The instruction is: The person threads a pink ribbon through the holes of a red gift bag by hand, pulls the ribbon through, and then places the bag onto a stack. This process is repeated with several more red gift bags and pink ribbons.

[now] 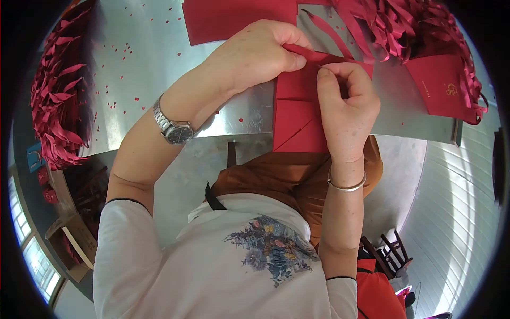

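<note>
A flat red paper bag (297, 114) with fold creases lies over the near edge of the metal table, its lower end jutting past it. My left hand (271, 50), below a wrist with a metal watch, is closed on the bag's top edge between thumb and finger. At the bag's upper part, my right hand (348, 98) is closed in a pinch on what looks like the small tip of a ribbon. A dark red ribbon (329, 33) runs down to the bag's top edge from behind. The fingers partly hide the spot between both hands.
Red ribbon bundles (61, 90) hang over the table's left side, with more ribbons (393, 26) at upper right. Another red bag (443, 87) with gold print lies at the right corner. Red paper (239, 21) lies at the back. Small red dots (127, 50) are scattered across the metal table (111, 122).
</note>
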The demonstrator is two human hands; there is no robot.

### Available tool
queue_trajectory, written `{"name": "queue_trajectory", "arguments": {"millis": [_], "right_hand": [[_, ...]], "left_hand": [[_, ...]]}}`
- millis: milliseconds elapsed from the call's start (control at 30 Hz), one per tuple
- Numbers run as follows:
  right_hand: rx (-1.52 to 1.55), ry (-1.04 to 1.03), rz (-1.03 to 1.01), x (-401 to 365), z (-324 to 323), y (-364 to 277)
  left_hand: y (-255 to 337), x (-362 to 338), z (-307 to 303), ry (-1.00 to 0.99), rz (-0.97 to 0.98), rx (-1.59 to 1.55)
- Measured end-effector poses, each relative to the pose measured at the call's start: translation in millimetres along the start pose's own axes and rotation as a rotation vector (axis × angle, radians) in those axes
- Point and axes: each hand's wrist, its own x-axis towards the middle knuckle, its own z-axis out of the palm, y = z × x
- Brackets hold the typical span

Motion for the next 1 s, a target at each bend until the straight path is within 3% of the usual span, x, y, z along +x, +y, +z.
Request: {"name": "queue_trajectory", "arguments": {"millis": [333,533,600,733,800,900,1000], "right_hand": [[-0.039,0.007,-0.001,1.4,6.4,3.4],[-0.368,0.072,-0.274,0.3,15.5,5.9],[-0.608,0.085,-0.445,-0.6,17.0,6.4],[-0.580,0.068,-0.309,0.8,17.1,1.7],[-0.327,0.093,-0.193,0.7,17.0,4.5],[-0.188,0.069,-0.109,1.7,11.1,3.2],[-0.168,0.049,-0.064,2.1,10.0,4.0]], "left_hand": [[-0.3,-0.6,0.2,0.020,0.049,0.063],[3.6,-2.6,2.5,0.060,0.119,0.216],[4.8,-3.2,2.9,0.054,0.101,0.264],[3.5,-2.0,3.8,0.075,0.117,0.275],[-0.9,-0.5,2.6,0.076,0.134,0.272],[2.0,1.4,1.3,0.086,0.147,0.118],[10.0,-1.3,-4.4,0.065,0.047,0.231]]}}
